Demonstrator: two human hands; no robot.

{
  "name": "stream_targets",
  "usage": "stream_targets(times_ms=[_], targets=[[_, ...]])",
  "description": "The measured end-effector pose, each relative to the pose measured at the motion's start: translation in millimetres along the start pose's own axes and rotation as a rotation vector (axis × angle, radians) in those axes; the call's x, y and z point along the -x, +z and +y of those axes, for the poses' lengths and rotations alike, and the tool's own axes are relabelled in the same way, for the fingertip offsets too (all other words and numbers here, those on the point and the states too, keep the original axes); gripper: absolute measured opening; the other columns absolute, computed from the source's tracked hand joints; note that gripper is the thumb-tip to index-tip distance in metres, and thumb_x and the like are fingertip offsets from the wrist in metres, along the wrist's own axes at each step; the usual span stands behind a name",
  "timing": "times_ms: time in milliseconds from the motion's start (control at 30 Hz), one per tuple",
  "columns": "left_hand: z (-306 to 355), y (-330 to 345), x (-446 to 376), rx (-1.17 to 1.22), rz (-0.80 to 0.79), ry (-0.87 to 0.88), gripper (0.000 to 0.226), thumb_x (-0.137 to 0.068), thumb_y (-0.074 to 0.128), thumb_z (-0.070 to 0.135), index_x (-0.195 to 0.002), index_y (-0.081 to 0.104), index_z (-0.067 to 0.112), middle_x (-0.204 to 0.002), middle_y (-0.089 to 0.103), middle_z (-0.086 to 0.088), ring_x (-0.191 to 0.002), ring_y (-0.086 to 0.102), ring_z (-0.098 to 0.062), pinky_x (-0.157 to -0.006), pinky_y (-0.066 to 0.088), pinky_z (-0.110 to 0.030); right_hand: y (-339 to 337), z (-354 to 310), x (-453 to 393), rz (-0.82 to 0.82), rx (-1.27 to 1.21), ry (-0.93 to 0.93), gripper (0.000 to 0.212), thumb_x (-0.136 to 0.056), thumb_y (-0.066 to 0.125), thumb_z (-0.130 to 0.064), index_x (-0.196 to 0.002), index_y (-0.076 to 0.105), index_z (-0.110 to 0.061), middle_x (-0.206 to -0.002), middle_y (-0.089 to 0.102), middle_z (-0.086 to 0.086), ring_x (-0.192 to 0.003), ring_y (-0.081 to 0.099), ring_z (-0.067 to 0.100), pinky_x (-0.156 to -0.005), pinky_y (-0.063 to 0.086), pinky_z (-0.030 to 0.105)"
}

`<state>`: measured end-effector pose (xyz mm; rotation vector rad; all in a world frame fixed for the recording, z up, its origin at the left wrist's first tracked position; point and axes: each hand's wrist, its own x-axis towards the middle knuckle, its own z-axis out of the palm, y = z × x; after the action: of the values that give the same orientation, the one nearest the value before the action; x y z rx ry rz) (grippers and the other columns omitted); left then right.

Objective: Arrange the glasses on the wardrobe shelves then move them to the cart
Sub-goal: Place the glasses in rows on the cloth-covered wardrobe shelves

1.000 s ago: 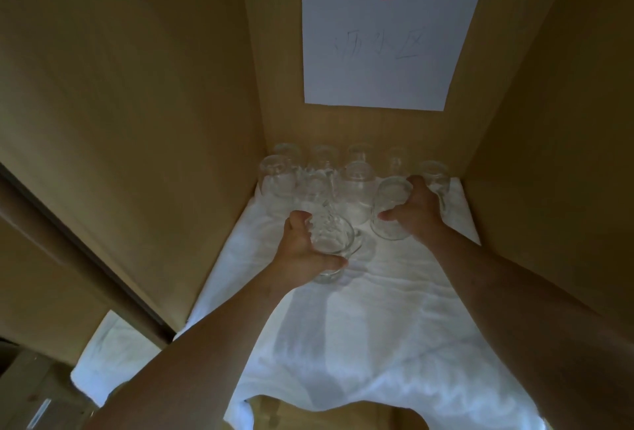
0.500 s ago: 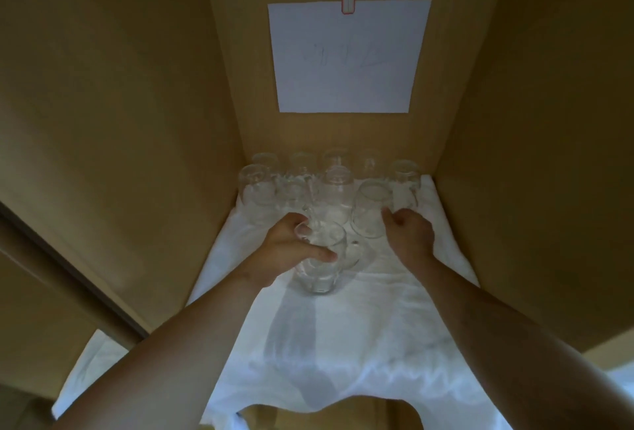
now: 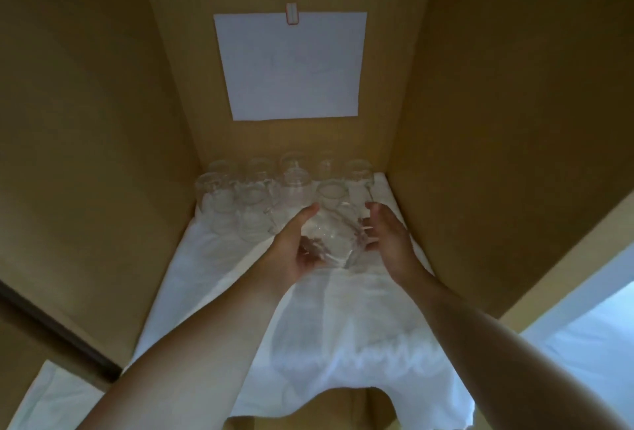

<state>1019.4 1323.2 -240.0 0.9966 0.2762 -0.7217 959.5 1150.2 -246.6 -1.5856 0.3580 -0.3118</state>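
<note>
Up comes the glass mug (image 3: 327, 241): half a second ago it sat upright on the white cloth (image 3: 343, 326) under our left hand (image 3: 295, 251), and now it is lifted clear and tipped over on its side. Our left hand cradles it from beneath, thumb up along its left flank, fingers curled under the bowl. Our right hand (image 3: 387, 241) has swung in from the back rows and now stands just beside the mug with fingers loosely spread; whether the fingertips touch the glass, we cannot tell through the blur.

Behind, the other glasses (image 3: 284, 186) stand in two rows at the back of the wardrobe shelf (image 3: 394, 182), hard against the rear wall below the taped sheet of paper (image 3: 291, 66). The second row looks to have room at its right end, next to the nearest tumbler.

We judge we are still arranging, not yet carrying anything to the cart, which is nowhere in view. Next move calls for righting the mug, both hands steadying it, then setting it down gently in line with the rows, taking care that the handle does not knock its neighbours on that soft, rumpled cloth.
</note>
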Motion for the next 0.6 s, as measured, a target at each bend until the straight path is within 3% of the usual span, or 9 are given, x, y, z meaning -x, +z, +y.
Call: stream_targets(times_ms=[67, 167, 267, 300, 367, 433, 467, 533, 600], targets=[[-3, 7, 5, 0.081, -0.050, -0.130, 0.058, -0.077, 0.082, 0.051, -0.110, 0.071, 0.005, -0.088, 0.075, -0.014, -0.068, 0.074, -0.027, -0.060, 0.060, -0.036, -9, 7, 10, -0.112, 0.257, -0.155, 0.059, -0.088, 0.069, -0.052, -0.141, 0.054, -0.029, -0.134, 0.058, -0.004, -0.121, 0.059, 0.019, -0.092, 0.052, 0.030], [-10, 12, 6, 0.109, -0.080, -0.219, 0.067, -0.089, 0.065, 0.060, -0.126, 0.063, 0.004, -0.122, 0.071, -0.015, -0.107, 0.072, -0.033, -0.075, 0.059, -0.039, -13, 18, 16, -0.289, 0.720, -0.333, 0.107, -0.070, 0.091, -0.044, -0.156, 0.032, -0.026, -0.163, 0.023, -0.006, -0.148, 0.026, 0.010, -0.116, 0.033, 0.029], [-18, 15, 4, 0.061, -0.098, -0.220, 0.077, -0.093, 0.051, 0.069, -0.141, 0.055, 0.009, -0.110, 0.073, -0.016, -0.092, 0.074, -0.033, -0.074, 0.061, -0.041, -16, 22, 18, -0.243, 0.799, -0.456, 0.099, -0.069, 0.092, -0.028, -0.153, 0.039, -0.018, -0.154, 0.042, 0.003, -0.137, 0.045, 0.020, -0.112, 0.043, 0.040], [-19, 15, 2, -0.053, -0.046, -0.214, 0.081, -0.091, 0.050, 0.074, -0.141, 0.056, 0.010, -0.107, 0.071, -0.013, -0.088, 0.072, -0.032, -0.075, 0.060, -0.039, -19, 21, 18, -0.210, 0.789, -0.466, 0.096, -0.068, 0.093, -0.029, -0.150, 0.044, -0.018, -0.147, 0.050, 0.003, -0.131, 0.051, 0.021, -0.108, 0.047, 0.040], [-18, 12, -4, -0.398, 0.228, -0.176, 0.089, -0.084, 0.049, 0.084, -0.124, 0.065, 0.007, -0.098, 0.070, -0.013, -0.077, 0.070, -0.031, -0.068, 0.061, -0.037, -22, 14, 19, -0.155, 0.849, -0.422, 0.099, -0.063, 0.095, -0.041, -0.148, 0.047, -0.023, -0.138, 0.059, -0.001, -0.122, 0.056, 0.019, -0.103, 0.048, 0.033], [-15, 5, -13, -0.906, 0.520, 0.017, 0.083, -0.085, 0.046, 0.084, -0.104, 0.067, 0.006, -0.102, 0.071, -0.015, -0.081, 0.071, -0.034, -0.071, 0.061, -0.039, -23, 9, 18, -0.090, 0.976, -0.415, 0.102, -0.057, 0.093, -0.054, -0.146, 0.048, -0.027, -0.124, 0.067, -0.001, -0.113, 0.059, 0.022, -0.093, 0.051, 0.033], [-13, -1, -17, -1.147, 0.563, 0.134, 0.074, -0.089, 0.047, 0.079, -0.098, 0.066, 0.008, -0.106, 0.072, -0.014, -0.085, 0.070, -0.032, -0.075, 0.058, -0.037, -22, 7, 15, -0.063, 1.019, -0.395, 0.103, -0.057, 0.090, -0.060, -0.145, 0.048, -0.026, -0.116, 0.069, 0.000, -0.109, 0.061, 0.024, -0.090, 0.052, 0.034], [-12, -15, -21, -1.449, 0.488, 0.288, 0.054, -0.089, 0.058, 0.067, -0.095, 0.066, 0.014, -0.113, 0.072, -0.010, -0.090, 0.066, -0.025, -0.079, 0.053, -0.032, -18, 5, 10, -0.058, 1.068, -0.295, 0.103, -0.062, 0.082, -0.070, -0.147, 0.044, -0.025, -0.113, 0.069, 0.004, -0.108, 0.061, 0.025, -0.090, 0.053, 0.037], [-14, -30, -23, -1.586, 0.346, 0.288, 0.065, -0.074, 0.070, 0.065, -0.124, 0.065, 0.024, -0.130, 0.066, -0.004, -0.114, 0.062, -0.025, -0.093, 0.052, -0.033, -13, 7, 3, -0.113, 1.097, -0.209, 0.107, -0.066, 0.080, -0.070, -0.152, 0.035, -0.024, -0.125, 0.063, 0.007, -0.118, 0.056, 0.027, -0.097, 0.049, 0.037]])
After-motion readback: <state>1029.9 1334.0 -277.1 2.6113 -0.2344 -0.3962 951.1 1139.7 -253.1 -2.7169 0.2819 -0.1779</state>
